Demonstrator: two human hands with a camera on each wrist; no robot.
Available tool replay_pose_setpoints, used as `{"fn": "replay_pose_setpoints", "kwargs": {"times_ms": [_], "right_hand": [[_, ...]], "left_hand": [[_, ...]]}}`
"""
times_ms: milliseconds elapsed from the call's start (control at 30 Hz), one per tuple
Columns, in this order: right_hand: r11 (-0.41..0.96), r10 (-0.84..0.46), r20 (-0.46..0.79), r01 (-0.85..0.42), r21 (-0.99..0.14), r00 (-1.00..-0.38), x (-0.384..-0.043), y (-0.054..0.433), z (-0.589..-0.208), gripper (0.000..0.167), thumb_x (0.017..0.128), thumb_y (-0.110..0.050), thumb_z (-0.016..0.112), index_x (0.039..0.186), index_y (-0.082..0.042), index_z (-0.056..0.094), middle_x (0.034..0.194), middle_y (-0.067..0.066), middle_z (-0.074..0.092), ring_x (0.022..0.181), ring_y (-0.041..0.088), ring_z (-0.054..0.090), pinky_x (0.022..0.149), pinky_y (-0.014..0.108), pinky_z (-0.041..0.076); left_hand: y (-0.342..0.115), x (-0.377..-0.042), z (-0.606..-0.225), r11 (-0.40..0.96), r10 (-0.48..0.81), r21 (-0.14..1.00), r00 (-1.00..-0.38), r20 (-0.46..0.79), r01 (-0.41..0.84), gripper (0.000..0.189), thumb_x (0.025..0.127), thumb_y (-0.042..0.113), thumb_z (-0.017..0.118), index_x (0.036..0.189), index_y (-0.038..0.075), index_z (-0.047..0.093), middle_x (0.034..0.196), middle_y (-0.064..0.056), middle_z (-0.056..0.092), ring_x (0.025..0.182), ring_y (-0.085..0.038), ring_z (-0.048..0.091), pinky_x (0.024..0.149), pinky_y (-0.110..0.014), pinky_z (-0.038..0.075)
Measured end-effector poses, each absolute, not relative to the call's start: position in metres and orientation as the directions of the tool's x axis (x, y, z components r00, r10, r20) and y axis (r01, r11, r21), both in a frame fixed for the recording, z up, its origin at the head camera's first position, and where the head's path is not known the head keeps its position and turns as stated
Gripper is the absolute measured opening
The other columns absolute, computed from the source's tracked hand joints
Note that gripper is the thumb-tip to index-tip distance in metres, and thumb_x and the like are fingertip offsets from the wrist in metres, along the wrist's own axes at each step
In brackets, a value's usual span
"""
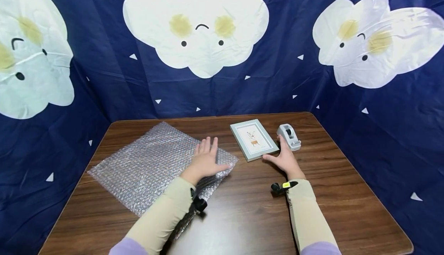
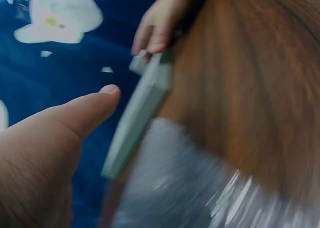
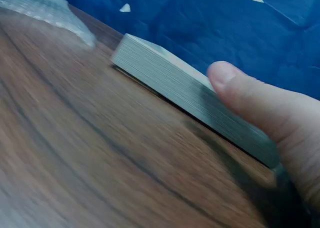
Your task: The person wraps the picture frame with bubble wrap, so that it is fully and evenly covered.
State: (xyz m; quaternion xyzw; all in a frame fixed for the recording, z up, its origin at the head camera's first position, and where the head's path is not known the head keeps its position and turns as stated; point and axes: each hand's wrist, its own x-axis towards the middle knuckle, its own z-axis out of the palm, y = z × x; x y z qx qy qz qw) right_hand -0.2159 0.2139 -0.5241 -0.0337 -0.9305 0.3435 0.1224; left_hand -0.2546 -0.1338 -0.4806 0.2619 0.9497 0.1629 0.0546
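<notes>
A framed picture (image 1: 254, 139) with a pale grey-green border lies face up on the table, right of centre. My right hand (image 1: 286, 161) is at its near right corner, thumb and fingers spread around that corner. In the right wrist view the thumb (image 3: 245, 95) overlaps the top of the frame's side edge (image 3: 170, 88); the other fingers are hidden there. A sheet of bubble wrap (image 1: 149, 166) is spread flat at the left. My left hand (image 1: 204, 162) hovers over its right part, fingers extended, thumb pointing toward the picture frame, holding nothing.
A white tape dispenser (image 1: 289, 137) stands just right of the picture frame, close by my right fingertips. The brown wooden table (image 1: 347, 208) backs onto a dark blue curtain (image 1: 104, 85) with cloud prints, which also hangs along both sides.
</notes>
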Motion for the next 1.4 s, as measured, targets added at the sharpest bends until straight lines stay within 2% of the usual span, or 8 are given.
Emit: {"fn": "replay_pose_setpoints", "kwargs": {"times_ms": [233, 400, 567, 733, 967, 1233, 1400], "right_hand": [[0.813, 0.115, 0.142, 0.011, -0.583, -0.983, -0.217, 0.222, -0.524, 0.125, 0.076, -0.056, 0.084, 0.160, 0.001, 0.012, 0.160, 0.028, 0.029, 0.145, 0.046, 0.032, 0.114, 0.060, 0.031], [0.853, 0.095, 0.127, 0.015, -0.522, -0.987, -0.220, 0.218, -0.524, 0.112, 0.080, -0.054, 0.081, 0.158, 0.003, 0.024, 0.158, 0.027, 0.035, 0.142, 0.046, 0.037, 0.113, 0.059, 0.034], [0.853, 0.122, 0.125, 0.040, -0.520, -0.985, -0.219, 0.210, -0.522, 0.096, 0.085, -0.047, 0.080, 0.156, -0.002, 0.034, 0.155, 0.025, 0.040, 0.140, 0.045, 0.040, 0.112, 0.059, 0.034], [0.824, 0.155, 0.140, 0.050, -0.565, -0.978, -0.218, 0.205, -0.523, 0.089, 0.084, -0.042, 0.082, 0.154, -0.006, 0.041, 0.150, 0.021, 0.049, 0.136, 0.042, 0.047, 0.110, 0.058, 0.038], [0.782, 0.212, 0.147, 0.077, -0.619, -0.966, -0.211, 0.205, -0.520, 0.083, 0.086, -0.036, 0.082, 0.153, -0.005, 0.044, 0.150, 0.019, 0.050, 0.138, 0.039, 0.046, 0.112, 0.055, 0.037], [0.739, 0.242, 0.194, 0.051, -0.671, -0.951, -0.207, 0.204, -0.517, 0.076, 0.085, -0.029, 0.083, 0.149, -0.005, 0.050, 0.147, 0.019, 0.053, 0.138, 0.037, 0.046, 0.114, 0.053, 0.035], [0.755, 0.214, 0.180, 0.046, -0.654, -0.960, -0.207, 0.202, -0.515, 0.075, 0.087, -0.030, 0.081, 0.150, -0.005, 0.048, 0.151, 0.022, 0.047, 0.143, 0.040, 0.040, 0.115, 0.056, 0.032]], "left_hand": [[-0.075, -0.263, -0.504, 0.805, 0.485, 0.408, -0.874, -0.033, 0.431, 0.125, 0.080, 0.080, 0.060, 0.162, 0.001, 0.010, 0.167, -0.025, 0.003, 0.154, -0.040, 0.001, 0.123, -0.056, 0.004], [-0.049, -0.265, -0.509, 0.819, 0.461, 0.415, -0.885, -0.064, 0.397, 0.125, 0.079, 0.083, 0.058, 0.162, 0.003, 0.010, 0.168, -0.020, 0.004, 0.155, -0.035, 0.000, 0.123, -0.054, 0.001], [-0.032, -0.264, -0.512, 0.825, 0.459, 0.413, -0.884, -0.093, 0.385, 0.118, 0.084, 0.081, 0.052, 0.162, 0.003, 0.011, 0.168, -0.019, 0.005, 0.156, -0.032, 0.001, 0.123, -0.055, -0.002], [-0.024, -0.263, -0.520, 0.830, 0.442, 0.399, -0.896, -0.041, 0.391, 0.111, 0.089, 0.076, 0.049, 0.160, -0.003, 0.015, 0.167, -0.022, 0.010, 0.156, -0.034, 0.005, 0.123, -0.056, 0.001], [-0.023, -0.264, -0.519, 0.798, 0.433, 0.475, -0.901, -0.024, 0.371, 0.102, 0.092, 0.069, 0.051, 0.160, 0.001, 0.019, 0.167, -0.016, 0.018, 0.155, -0.032, 0.011, 0.123, -0.055, 0.001], [-0.029, -0.267, -0.517, 0.716, 0.470, 0.585, -0.882, -0.001, 0.381, 0.099, 0.095, 0.065, 0.051, 0.161, 0.002, 0.012, 0.168, -0.013, 0.016, 0.156, -0.032, 0.007, 0.123, -0.055, -0.002], [-0.032, -0.267, -0.517, 0.740, 0.466, 0.549, -0.885, 0.002, 0.390, 0.098, 0.095, 0.065, 0.051, 0.160, -0.001, 0.017, 0.167, -0.016, 0.019, 0.155, -0.035, 0.005, 0.123, -0.056, -0.003]]}}
